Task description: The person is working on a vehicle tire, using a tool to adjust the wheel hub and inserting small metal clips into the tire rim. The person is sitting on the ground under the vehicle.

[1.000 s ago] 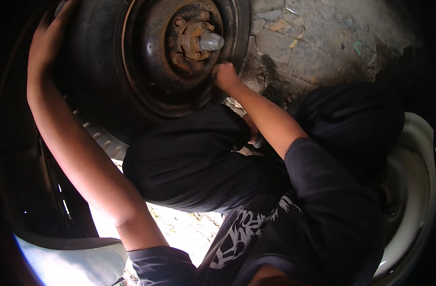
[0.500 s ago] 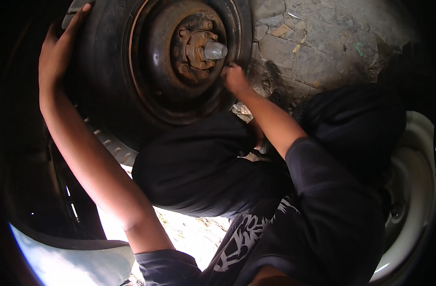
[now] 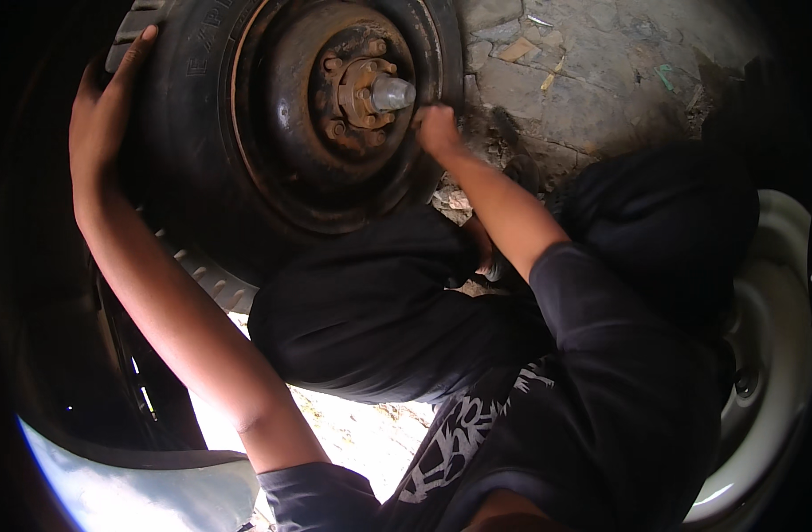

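Note:
A large black tyre on a rusty dark steel wheel rim stands upright in front of me. At its middle is a brown hub ringed with several nuts, and a grey metal cap juts from it. My left hand rests on the tread at the tyre's left side. Its thumb is stretched out, and the other fingers are partly in shadow. Close to the rim's right edge, below the cap, is my right hand with curled fingers. What they hold, if anything, is hidden.
Cracked, dirty paving with scraps of litter lies beyond the wheel on the right. My bent legs in black trousers are close below the tyre. A pale wheel rim stands at the right edge, and a shiny curved panel at lower left.
The wheel sits slightly further left in the picture, and more tread shows at top left. My left hand appears a little lower on the tyre; my right hand stays curled beside the rim.

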The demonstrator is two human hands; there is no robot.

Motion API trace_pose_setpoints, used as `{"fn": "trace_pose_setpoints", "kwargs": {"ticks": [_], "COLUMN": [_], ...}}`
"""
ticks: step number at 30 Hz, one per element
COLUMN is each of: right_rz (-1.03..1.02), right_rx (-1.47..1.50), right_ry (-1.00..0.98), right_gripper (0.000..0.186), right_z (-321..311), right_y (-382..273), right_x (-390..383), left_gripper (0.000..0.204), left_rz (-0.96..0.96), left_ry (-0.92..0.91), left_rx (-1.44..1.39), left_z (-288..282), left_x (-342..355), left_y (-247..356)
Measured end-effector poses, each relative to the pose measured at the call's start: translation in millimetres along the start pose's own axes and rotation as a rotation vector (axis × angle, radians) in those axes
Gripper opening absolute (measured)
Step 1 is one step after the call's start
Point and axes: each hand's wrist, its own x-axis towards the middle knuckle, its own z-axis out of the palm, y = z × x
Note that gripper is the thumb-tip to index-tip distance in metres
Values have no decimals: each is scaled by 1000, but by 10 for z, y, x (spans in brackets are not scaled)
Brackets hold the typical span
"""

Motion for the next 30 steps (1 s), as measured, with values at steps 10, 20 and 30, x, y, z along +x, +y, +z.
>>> {"fn": "trace_pose_setpoints", "kwargs": {"ticks": [10,20,30], "right_rz": [-125,25,-141], "right_rx": [94,43,11], "right_ry": [77,156,80], "right_gripper": [14,15,20], "right_z": [-101,-105,6], "right_y": [126,265,228], "right_x": [-141,363,15], "left_gripper": [104,98,100], "left_rz": [1,-25,32], "left_ry": [-49,-81,-28], "left_rx": [12,2,26], "left_z": [1,0,-7], "left_x": [100,122,176], "left_y": [1,45,-185]}}
